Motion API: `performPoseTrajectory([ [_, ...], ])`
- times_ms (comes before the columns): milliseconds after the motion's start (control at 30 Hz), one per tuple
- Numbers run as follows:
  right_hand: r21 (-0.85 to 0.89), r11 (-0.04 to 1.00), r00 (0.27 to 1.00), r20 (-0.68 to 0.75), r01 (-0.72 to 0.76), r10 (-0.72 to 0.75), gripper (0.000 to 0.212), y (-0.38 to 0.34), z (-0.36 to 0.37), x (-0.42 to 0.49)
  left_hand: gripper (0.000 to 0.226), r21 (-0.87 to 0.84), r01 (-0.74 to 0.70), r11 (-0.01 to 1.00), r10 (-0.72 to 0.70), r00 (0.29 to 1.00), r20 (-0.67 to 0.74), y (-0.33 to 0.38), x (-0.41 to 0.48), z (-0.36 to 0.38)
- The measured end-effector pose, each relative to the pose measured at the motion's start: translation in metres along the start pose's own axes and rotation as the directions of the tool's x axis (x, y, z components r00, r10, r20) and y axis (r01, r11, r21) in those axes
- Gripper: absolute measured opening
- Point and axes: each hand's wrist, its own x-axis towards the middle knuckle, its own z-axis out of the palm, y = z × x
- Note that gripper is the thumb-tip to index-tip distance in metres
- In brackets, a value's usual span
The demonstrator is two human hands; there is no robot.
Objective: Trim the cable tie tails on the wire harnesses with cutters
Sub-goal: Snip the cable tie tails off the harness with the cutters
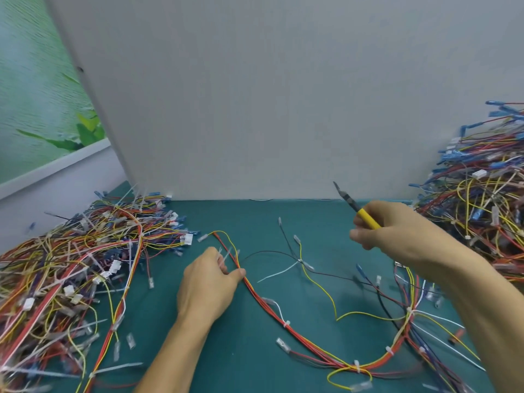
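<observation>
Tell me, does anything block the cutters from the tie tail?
Nothing visible does. Only loose wires lie flat on the mat between the cutters in the right hand and the tail on the harness pinched by the left hand.

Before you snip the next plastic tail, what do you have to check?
1. Left hand pinches the harness: ok.
2. Right hand grips the cutters: ok.
3. Cutters reach the tie tail: not ok, they are up in the air, far to its right.
4. Tie tail clear of the left fingers: cannot tell, it is blurred and close to them.
5. Cutter blades open: cannot tell.
</observation>
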Motion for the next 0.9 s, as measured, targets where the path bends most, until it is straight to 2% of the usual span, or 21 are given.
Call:
performPoseTrajectory([
  [133,-0.188,0.981,0.981,0.195,0.058,-0.021,0.018,0.009,-0.010,0.003,0.032,-0.029,-0.152,0.988,0.153,0.988,0.030,0.006,-0.004,0.002],
  [200,-0.253,0.965,0.959,0.282,0.073,0.001,0.022,0.019,-0.011,0.001,0.039,-0.055,-0.219,0.974,0.221,0.974,0.053,0.009,-0.007,0.003],
  [300,-0.268,0.956,0.917,0.400,0.117,0.000,0.024,0.032,-0.005,-0.004,0.048,-0.088,-0.323,0.942,0.330,0.940,0.089,0.014,-0.013,0.007],
  [367,-0.251,0.959,0.900,0.435,0.132,-0.010,0.022,0.038,0.000,-0.005,0.048,-0.095,-0.332,0.939,0.341,0.933,0.111,0.014,-0.013,0.009],
  [433,-0.259,0.955,0.931,0.364,0.141,-0.038,0.018,0.042,0.004,-0.004,0.047,-0.077,-0.314,0.946,0.322,0.935,0.145,0.012,-0.013,0.011],
  [467,-0.241,0.962,0.962,0.266,0.124,-0.057,0.015,0.042,0.005,-0.003,0.047,-0.061,-0.305,0.950,0.311,0.936,0.164,0.010,-0.012,0.011],
  [533,0.008,1.000,1.000,0.017,0.023,-0.024,0.013,0.041,0.008,0.001,0.046,-0.023,-0.297,0.954,0.296,0.933,0.204,0.006,-0.011,0.012],
  [600,0.323,0.945,0.983,-0.147,-0.058,0.110,0.015,0.039,0.008,0.006,0.041,0.008,-0.299,0.954,0.288,0.927,0.240,0.005,-0.011,0.014],
  [633,0.407,0.911,0.968,-0.190,-0.072,0.162,0.016,0.039,0.006,0.008,0.036,0.021,-0.303,0.953,0.288,0.923,0.254,0.005,-0.010,0.014],
  [767,0.573,0.816,0.936,-0.243,-0.074,0.255,0.018,0.039,0.000,0.011,0.012,0.059,-0.320,0.945,0.287,0.904,0.317,0.005,-0.008,0.012],
  [900,0.631,0.772,0.932,-0.229,-0.078,0.281,0.018,0.040,-0.001,0.008,0.008,0.037,-0.319,0.947,0.289,0.897,0.334,0.006,-0.008,0.011],
])
